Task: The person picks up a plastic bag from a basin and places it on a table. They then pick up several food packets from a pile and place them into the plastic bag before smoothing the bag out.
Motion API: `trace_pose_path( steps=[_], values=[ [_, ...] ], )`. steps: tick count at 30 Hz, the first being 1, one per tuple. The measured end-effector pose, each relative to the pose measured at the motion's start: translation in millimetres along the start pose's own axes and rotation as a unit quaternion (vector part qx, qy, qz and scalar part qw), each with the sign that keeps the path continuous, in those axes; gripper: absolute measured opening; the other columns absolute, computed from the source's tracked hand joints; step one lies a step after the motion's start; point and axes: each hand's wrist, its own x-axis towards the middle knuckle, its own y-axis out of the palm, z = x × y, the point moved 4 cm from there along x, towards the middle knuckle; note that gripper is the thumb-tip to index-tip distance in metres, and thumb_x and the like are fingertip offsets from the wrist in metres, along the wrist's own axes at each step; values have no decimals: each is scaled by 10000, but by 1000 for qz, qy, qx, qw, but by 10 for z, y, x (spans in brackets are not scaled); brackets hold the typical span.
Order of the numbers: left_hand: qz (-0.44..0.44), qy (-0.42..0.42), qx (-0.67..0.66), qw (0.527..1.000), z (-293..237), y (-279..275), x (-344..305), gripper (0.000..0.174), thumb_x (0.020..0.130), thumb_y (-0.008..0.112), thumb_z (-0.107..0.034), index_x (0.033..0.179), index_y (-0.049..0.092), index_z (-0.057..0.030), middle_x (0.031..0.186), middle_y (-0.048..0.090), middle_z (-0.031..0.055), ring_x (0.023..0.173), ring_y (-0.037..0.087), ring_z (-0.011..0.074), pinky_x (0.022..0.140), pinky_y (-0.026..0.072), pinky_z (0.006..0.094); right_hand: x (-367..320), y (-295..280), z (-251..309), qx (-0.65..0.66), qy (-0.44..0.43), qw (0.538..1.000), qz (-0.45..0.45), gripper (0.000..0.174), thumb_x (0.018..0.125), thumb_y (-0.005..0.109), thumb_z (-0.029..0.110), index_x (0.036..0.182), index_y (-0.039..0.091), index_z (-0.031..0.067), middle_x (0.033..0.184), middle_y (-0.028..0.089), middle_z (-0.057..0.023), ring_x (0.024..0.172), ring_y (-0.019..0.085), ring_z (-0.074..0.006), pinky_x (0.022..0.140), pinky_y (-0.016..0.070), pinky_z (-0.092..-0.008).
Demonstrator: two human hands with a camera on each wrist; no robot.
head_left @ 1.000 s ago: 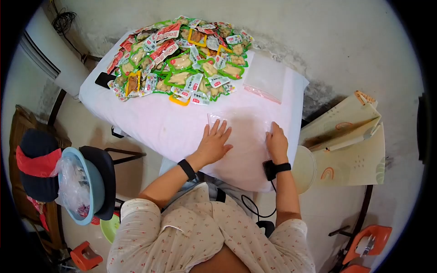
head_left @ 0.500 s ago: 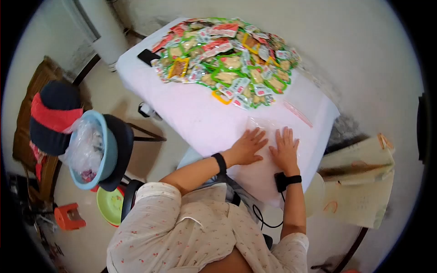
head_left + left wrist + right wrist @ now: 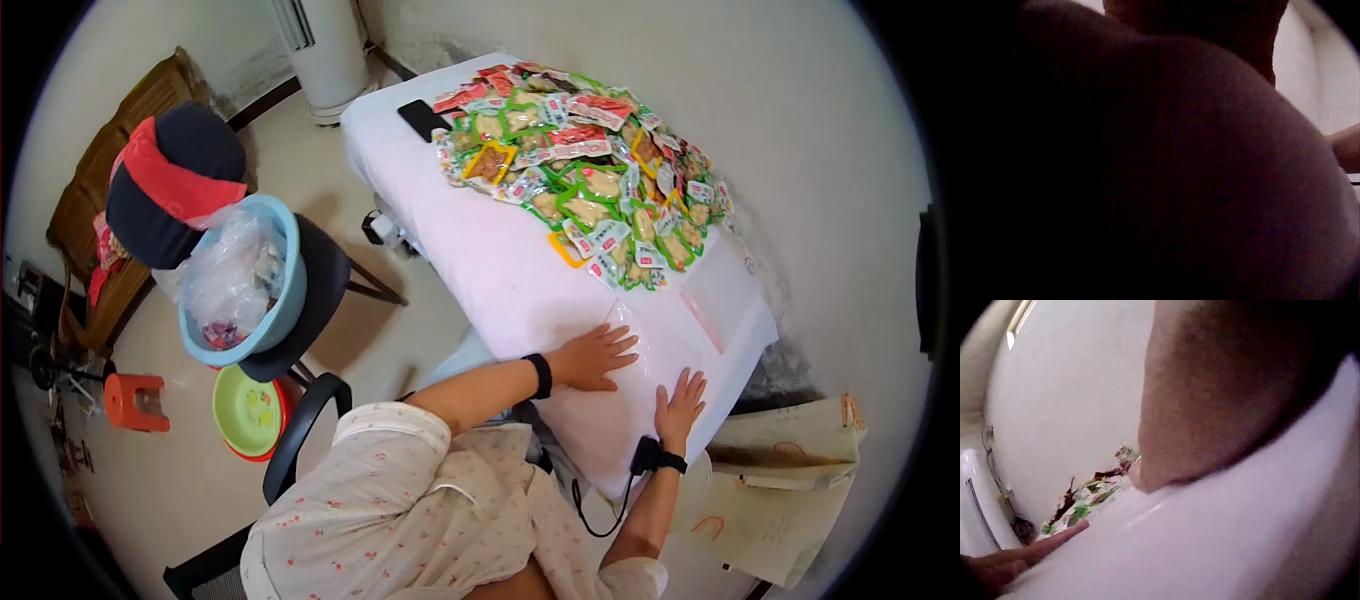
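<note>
My left hand (image 3: 597, 358) lies flat with spread fingers on a clear plastic bag (image 3: 627, 318) near the front of the white-covered table (image 3: 480, 270). To its right, my right hand (image 3: 680, 408) rests with straight fingers toward the table's right edge. Neither hand grips anything. Beyond them is a heap of sealed food packets (image 3: 600, 205) with green, red and yellow edges. Another clear bag with a pink zip strip (image 3: 703, 320) lies right of the heap. In the right wrist view, the right hand (image 3: 1210, 400) looms large over the shiny plastic. The left wrist view is mostly dark.
A black phone (image 3: 423, 120) lies at the table's far left corner. On a chair to the left stands a blue basin (image 3: 290, 300) holding a plastic bag. A pale folded box (image 3: 790, 490) stands right of the table. A green basin (image 3: 230, 425) and red stool (image 3: 138, 403) are on the floor.
The head view has turned left. My right hand has gone from bent fingers at the bag's right edge to lying flat. The left hand stays spread on the bag.
</note>
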Motion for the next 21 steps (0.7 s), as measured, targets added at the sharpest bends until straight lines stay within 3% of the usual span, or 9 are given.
trace_pose_path(
  steps=[4,6,7,10,12,14,17,19,21],
  values=[
    [-64,25,-54,996,50,71,-57,682,823,576,-432,1356,360,-66,1463,228,163,1368,172,327,1080,191,515,-19,50,-13,-66,14,997,47,669,879,506,327,1434,216,90,1492,135,-192,1392,68,-331,1077,89,-553],
    [-98,-12,-83,992,7,-201,-304,675,820,590,-397,1352,357,-54,1463,223,167,1368,165,329,1083,180,523,72,222,-343,117,-22,991,-53,643,895,502,168,1414,173,-23,1473,168,-225,1373,159,-323,1107,147,-403],
    [-140,-35,-82,986,9,-387,-506,669,803,618,-359,1342,367,-52,1457,225,170,1366,164,329,1059,212,537,-8,173,-287,343,7,930,-129,597,902,472,66,1411,176,-28,1460,206,-221,1341,252,-306,1092,207,-386],
    [-185,-148,-42,971,199,-1099,-1348,645,785,645,-317,1314,402,-38,1410,313,180,1340,235,337,1027,256,531,-133,51,-268,373,-13,900,-227,531,903,487,42,1379,262,-30,1419,285,-199,1271,361,-295,1036,332,-362],
    [-259,-253,27,932,470,-1427,-2115,583,750,670,-243,1247,460,-24,1313,433,195,1247,379,347,972,335,484,-201,-34,-171,122,-75,951,-275,521,911,515,82,1372,289,-6,1394,314,-157,1263,352,-265,1024,356,-329],
    [-336,-358,98,865,435,-1997,-2930,455,700,674,-148,1116,538,-23,1159,537,191,1066,507,350,889,422,429,-258,-150,73,188,-32,949,-251,491,896,523,92,1334,342,-37,1390,324,-184,1263,361,-300,1047,325,-361],
    [-274,-533,210,772,371,-2486,-3992,462,691,633,-16,1144,550,-57,1223,496,195,1141,460,360,977,383,421,-325,-277,362,430,-27,872,-233,458,914,503,137,1323,374,-24,1391,327,-179,1264,357,-300,1058,305,-355],
    [-255,-590,288,710,401,-2549,-4624,526,661,613,3,1175,535,-74,1267,454,214,1169,434,373,965,393,433,-230,-237,361,215,-135,944,-212,449,933,470,178,1348,369,39,1411,307,-150,1264,358,-297,1063,295,-372],
    [-220,-605,310,700,445,-2511,-4889,588,647,651,-36,1217,514,-81,1300,429,210,1212,380,388,971,380,468,-186,-147,351,189,-169,949,-187,549,928,482,181,1418,239,134,1469,199,-95,1267,358,-295,1063,277,-465]
  ],
)
